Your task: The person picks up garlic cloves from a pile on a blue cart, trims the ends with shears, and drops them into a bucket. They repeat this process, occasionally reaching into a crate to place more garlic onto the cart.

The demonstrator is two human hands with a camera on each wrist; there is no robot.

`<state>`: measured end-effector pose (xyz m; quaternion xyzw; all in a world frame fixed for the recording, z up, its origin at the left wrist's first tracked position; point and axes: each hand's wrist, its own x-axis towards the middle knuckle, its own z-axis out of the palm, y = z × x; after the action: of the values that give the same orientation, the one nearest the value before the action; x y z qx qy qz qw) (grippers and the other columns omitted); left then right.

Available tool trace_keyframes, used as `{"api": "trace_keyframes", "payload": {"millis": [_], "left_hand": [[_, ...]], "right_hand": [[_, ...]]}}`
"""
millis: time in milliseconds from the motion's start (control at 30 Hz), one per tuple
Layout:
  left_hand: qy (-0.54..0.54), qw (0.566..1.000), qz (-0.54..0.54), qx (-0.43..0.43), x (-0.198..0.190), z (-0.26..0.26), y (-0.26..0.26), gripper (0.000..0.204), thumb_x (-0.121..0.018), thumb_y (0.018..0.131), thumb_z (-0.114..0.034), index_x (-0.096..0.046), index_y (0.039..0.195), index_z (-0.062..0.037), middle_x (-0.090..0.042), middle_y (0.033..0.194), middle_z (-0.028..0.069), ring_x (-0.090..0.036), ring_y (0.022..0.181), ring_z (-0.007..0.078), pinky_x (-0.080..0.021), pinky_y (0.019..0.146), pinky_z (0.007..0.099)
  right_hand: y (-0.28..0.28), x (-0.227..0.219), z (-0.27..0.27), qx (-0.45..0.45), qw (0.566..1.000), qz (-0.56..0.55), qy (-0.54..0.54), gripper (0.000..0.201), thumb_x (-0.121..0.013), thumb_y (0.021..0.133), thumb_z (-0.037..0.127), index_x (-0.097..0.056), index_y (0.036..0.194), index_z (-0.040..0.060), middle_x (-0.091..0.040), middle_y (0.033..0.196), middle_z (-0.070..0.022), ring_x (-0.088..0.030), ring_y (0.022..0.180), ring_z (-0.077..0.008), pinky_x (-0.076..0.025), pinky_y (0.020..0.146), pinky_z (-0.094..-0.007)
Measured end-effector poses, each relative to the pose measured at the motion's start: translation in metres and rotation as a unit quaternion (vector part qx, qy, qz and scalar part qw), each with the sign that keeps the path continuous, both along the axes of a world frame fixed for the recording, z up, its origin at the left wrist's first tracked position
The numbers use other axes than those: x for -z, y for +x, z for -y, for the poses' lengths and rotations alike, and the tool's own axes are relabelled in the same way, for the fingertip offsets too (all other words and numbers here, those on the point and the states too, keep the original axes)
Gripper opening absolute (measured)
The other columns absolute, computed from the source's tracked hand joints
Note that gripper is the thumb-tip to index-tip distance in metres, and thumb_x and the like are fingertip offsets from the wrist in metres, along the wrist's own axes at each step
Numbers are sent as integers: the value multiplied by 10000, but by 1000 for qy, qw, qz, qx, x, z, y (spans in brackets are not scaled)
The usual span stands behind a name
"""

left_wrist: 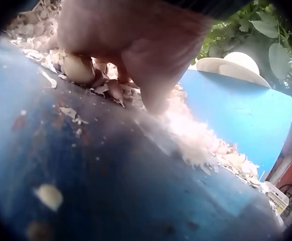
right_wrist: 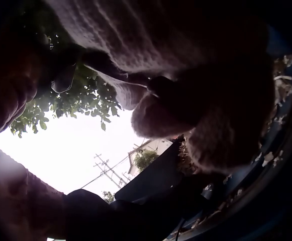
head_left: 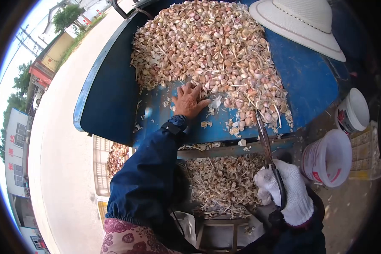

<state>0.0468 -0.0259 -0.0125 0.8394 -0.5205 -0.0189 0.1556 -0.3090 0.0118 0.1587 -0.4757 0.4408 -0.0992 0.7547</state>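
Touching the lower edge of the heaped garlic (head_left: 207, 46), the bare left hand (head_left: 188, 100) rests with its fingers spread, gripping nothing that can be seen. The gloved right hand (head_left: 285, 190) is curled round the dark handle of a tool (head_left: 264, 139), whose far end reaches the garlic at the near right of the pile. The cloves, with loose skins and stalks among them, lie in a blue tray (head_left: 317, 84), and a white hat (head_left: 302, 21) sits on its right side. Below the tray is a mass of dry husks (head_left: 224, 182).

To the right stand a large bucket (head_left: 311, 158), with red print on its side, and a small bucket (head_left: 359, 108), with a dark and red label; neither can be read. Red characters run along a building (head_left: 12, 139) at far left, too small to read surely.
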Motion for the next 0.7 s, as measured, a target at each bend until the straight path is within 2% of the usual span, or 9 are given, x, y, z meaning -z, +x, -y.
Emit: {"api": "trace_keyframes", "payload": {"millis": [67, 133, 200, 267, 333, 367, 467, 633, 700], "left_hand": [[-1, 999, -31, 38, -5, -4, -6, 737, -627, 797, -615, -420, 1421, -283, -304, 1512, 152, -254, 1353, 496, -189, 997, 705], [-39, 998, -34, 18, -3, 7, 4, 776, -605, 807, -633, -396, 1439, -234, -308, 1515, 150, -286, 1358, 461, -175, 1018, 691], [-148, 981, -114, 55, -6, 32, 21, 838, -583, 804, -666, -377, 1445, -167, -303, 1520, 145, -320, 1362, 398, -187, 1036, 666], [-110, 992, -48, 22, -11, 59, 16, 864, -560, 812, -676, -361, 1445, -121, -356, 1483, 135, -346, 1356, 349, -222, 1042, 636], [-88, 986, -130, 51, -18, 77, 4, 805, -537, 827, -676, -412, 1417, -142, -419, 1421, 113, -393, 1308, 358, -276, 1004, 621], [-6, 997, -79, 24, -25, 75, -14, 753, -547, 825, -659, -463, 1386, -163, -461, 1366, 83, -426, 1269, 343, -318, 967, 589], [-64, 994, -8, 86, -5, 66, -37, 706, -570, 815, -639, -501, 1359, -195, -460, 1378, 61, -430, 1257, 334, -325, 946, 582], [24, 985, -16, 169, -12, 29, -51, 608, -557, 888, -503, -438, 1411, -216, -345, 1516, 45, -264, 1389, 423, -215, 1047, 631], [19, 977, -45, 207, -11, 7, -49, 583, -554, 904, -464, -427, 1419, -223, -330, 1526, 39, -245, 1399, 417, -198, 1056, 629]], "right_hand": [[-6, 3, -2, -1, 1000, 8, -2, 238, -710, 878, 197, -538, 810, 47, -479, 577, 30, -474, 468, -54, -358, 415, -196], [-11, 6, -4, 0, 1000, 14, 0, 248, -715, 875, 205, -538, 804, 45, -476, 569, 29, -468, 460, -55, -354, 410, -199], [-12, 7, -4, -6, 999, 2, -41, 244, -719, 870, 207, -551, 810, 41, -477, 561, 26, -468, 452, -59, -352, 407, -201], [-10, 3, -1, -12, 999, -13, -32, 236, -723, 866, 210, -566, 828, 38, -500, 572, 15, -485, 460, -63, -367, 413, -200], [-7, 2, 3, 7, 999, -7, -40, 232, -720, 867, 216, -573, 839, 39, -517, 581, 6, -494, 465, -69, -386, 423, -201], [-7, 2, 4, 7, 999, -7, -39, 232, -720, 867, 216, -573, 839, 39, -517, 581, 6, -494, 465, -69, -386, 423, -201], [-6, 2, 4, 17, 999, -6, -33, 227, -711, 873, 226, -579, 844, 43, -528, 588, 2, -508, 471, -74, -404, 428, -208], [-10, 11, 0, -7, 999, 35, -19, 284, -728, 857, 286, -571, 821, 52, -542, 589, -3, -523, 471, -78, -419, 424, -213], [-9, 5, -1, -9, 999, 20, -36, 308, -730, 853, 313, -574, 822, 50, -547, 588, -7, -523, 469, -80, -421, 424, -213]]}}
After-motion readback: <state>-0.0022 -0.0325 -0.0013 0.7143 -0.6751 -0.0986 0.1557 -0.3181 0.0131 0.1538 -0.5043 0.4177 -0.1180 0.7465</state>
